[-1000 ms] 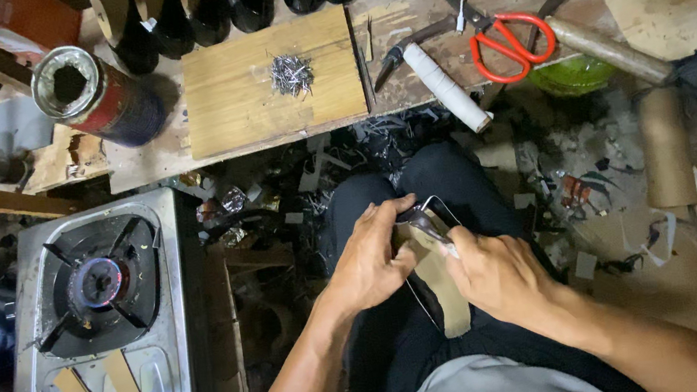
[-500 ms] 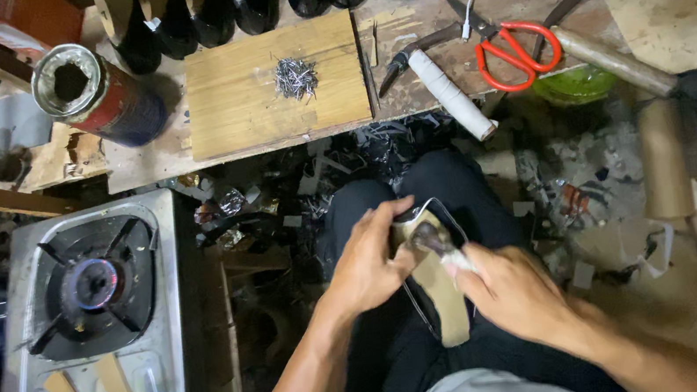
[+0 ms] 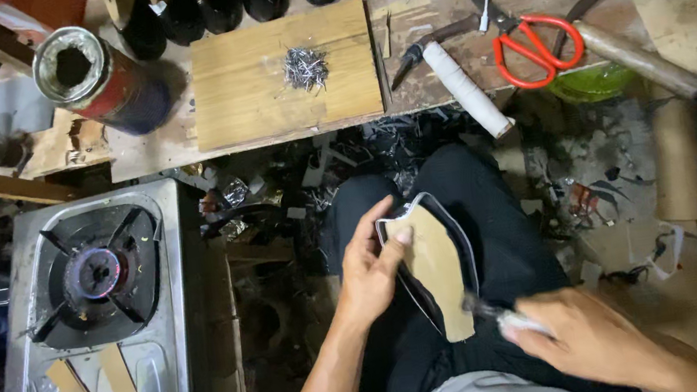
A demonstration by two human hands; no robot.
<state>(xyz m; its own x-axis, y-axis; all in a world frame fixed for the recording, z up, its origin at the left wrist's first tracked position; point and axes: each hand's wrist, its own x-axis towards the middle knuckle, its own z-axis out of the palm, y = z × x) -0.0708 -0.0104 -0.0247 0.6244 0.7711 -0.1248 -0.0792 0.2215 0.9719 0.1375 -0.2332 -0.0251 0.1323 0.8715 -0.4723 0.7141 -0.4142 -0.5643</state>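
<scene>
Shoe upper [image 3: 433, 270] gripped by left hand [image 3: 371, 269] fingers; right hand [image 3: 587, 335] fingers closed around a small brush [image 3: 496, 315].

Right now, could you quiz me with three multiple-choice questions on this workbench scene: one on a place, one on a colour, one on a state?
1. Where does the pile of small metal nails lie?
A. on the wooden board
B. on the gas stove
C. in the tin can

2. What colour are the scissors' handles?
A. blue
B. red
C. green

3. What is the left hand doing?
A. resting empty
B. holding the tan insole piece
C. gripping scissors

Answers: 1 A, the nails sit mid-board; 2 B, the loops show bright red; 3 B, its thumb presses the tan piece.
</scene>
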